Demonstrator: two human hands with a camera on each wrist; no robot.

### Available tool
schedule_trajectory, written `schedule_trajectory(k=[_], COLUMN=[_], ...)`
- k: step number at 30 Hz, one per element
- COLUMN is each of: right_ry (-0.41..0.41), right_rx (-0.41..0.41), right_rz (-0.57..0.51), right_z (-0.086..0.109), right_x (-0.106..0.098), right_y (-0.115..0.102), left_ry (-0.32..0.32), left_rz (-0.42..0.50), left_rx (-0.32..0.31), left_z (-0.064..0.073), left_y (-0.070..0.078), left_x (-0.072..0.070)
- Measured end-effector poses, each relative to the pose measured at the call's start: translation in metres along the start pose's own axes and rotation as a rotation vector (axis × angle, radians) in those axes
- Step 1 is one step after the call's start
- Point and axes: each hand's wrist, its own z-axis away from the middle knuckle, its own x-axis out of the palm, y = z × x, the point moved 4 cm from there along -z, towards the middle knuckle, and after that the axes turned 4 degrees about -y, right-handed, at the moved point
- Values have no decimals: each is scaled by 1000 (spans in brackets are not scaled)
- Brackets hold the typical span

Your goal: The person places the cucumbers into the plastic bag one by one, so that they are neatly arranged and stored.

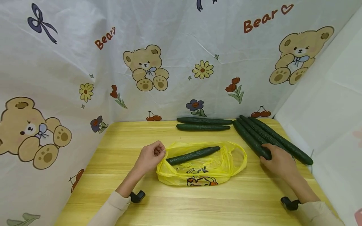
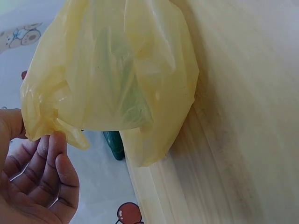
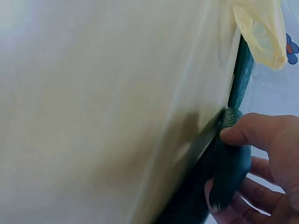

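Note:
A yellow plastic bag (image 1: 169,179) lies on its side of the table's middle, its mouth spread and one handle looping to the right. Inside it rests a dark green cucumber (image 1: 195,155), slanting up to the right. At the bag's left rim my left hand (image 1: 151,156) pinches the plastic between thumb and fingers, plain in the left wrist view, where the bag (image 2: 163,88) hangs from them. My right hand (image 1: 280,161) grips the near end of another cucumber (image 1: 249,138), thumb on one side and fingers on the other (image 3: 229,172). That cucumber is leftmost in a slanted row.
More cucumbers (image 1: 285,142) lie side by side under and beyond my right hand. Two cucumbers (image 1: 203,127) lie crosswise at the table's back edge. A bear-printed sheet (image 1: 175,28) hangs behind and to the left; a white wall (image 1: 331,110) bounds the right.

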Motion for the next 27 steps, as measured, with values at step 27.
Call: schedule_trajectory(k=[27], right_ry=[51], right_rx=[25], right_rz=[-5], right_z=[-17], right_x=[-26], right_y=[22], left_ry=[13], left_rz=[9], left_rx=[3], left_z=[0], left_y=[-1], left_x=[2])
